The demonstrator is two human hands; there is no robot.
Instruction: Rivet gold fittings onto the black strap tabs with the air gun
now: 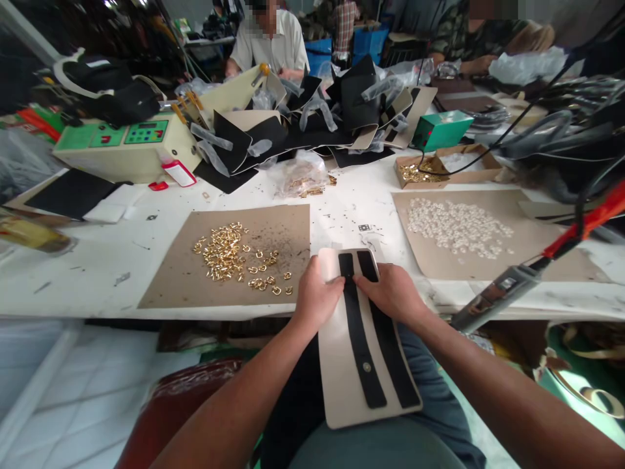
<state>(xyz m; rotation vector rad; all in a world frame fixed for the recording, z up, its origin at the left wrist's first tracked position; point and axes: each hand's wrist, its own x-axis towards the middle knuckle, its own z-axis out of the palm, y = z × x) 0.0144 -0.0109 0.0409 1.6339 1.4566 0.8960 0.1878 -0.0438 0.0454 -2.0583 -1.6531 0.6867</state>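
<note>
A beige flat panel with rounded corners (pixel 336 378) rests across my lap, its far end at the table's front edge. Two black strips run along it, and the left black strip (pixel 359 332) carries a small round metal piece (pixel 366 367) near its lower end. My left hand (pixel 316 293) grips the panel's left edge, thumb pressed on the left strip. From the right side, my right hand (pixel 393 290) holds the panel too, its thumb near the same spot. The fingers of both hands are mostly hidden beneath the panel.
Gold-coloured metal rings (pixel 222 254) lie on a brown board (pixel 166 280) at left. Small white pieces (pixel 454 225) cover another board (pixel 430 264) at right. A corded grey tool (pixel 498 296) hangs at right. Black panels (pixel 359 98) are piled behind; two people sit across the table.
</note>
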